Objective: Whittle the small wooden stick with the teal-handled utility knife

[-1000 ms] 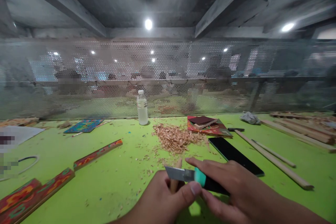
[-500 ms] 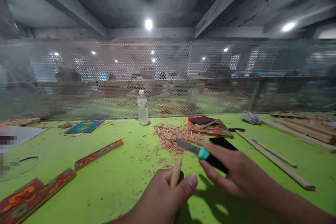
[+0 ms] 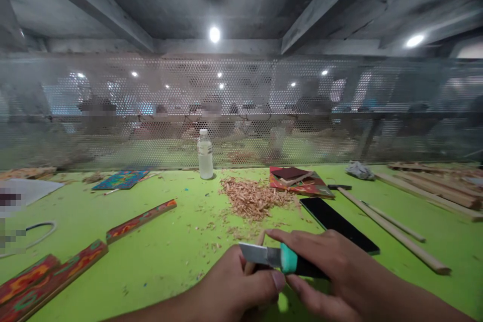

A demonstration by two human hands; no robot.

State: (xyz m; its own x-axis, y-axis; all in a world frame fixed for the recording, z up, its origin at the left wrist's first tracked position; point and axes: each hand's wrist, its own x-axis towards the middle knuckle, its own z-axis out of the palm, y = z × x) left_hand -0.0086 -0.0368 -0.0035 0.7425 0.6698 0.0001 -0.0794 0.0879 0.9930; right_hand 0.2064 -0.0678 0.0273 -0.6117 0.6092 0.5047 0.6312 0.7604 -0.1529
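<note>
My left hand (image 3: 241, 282) is closed round a pale wooden stick (image 3: 260, 238), whose tapered tip sticks up past the fingers. In my right hand (image 3: 332, 266) is a utility knife (image 3: 289, 258) with a black and turquoise handle. Its blade (image 3: 256, 253) lies across the stick, just above my left thumb. My right index finger reaches forward to the tip of the stick. The lower part of the stick is hidden in my left hand. Beyond both hands lies a heap of wood shavings (image 3: 251, 198) on the green table.
A black phone (image 3: 339, 224) lies right of the shavings, near a hammer (image 3: 396, 231). Behind are a painted board with sandpaper (image 3: 290, 173) and a water bottle (image 3: 206, 156). Painted strips (image 3: 141, 220) lie left, wood lengths (image 3: 433, 188) right. A perforated metal screen (image 3: 241, 110) stands behind.
My right hand has brought the knife down and toward me, from above the shavings onto the stick. The phone, partly covered before, now shows fully. My left hand keeps its hold.
</note>
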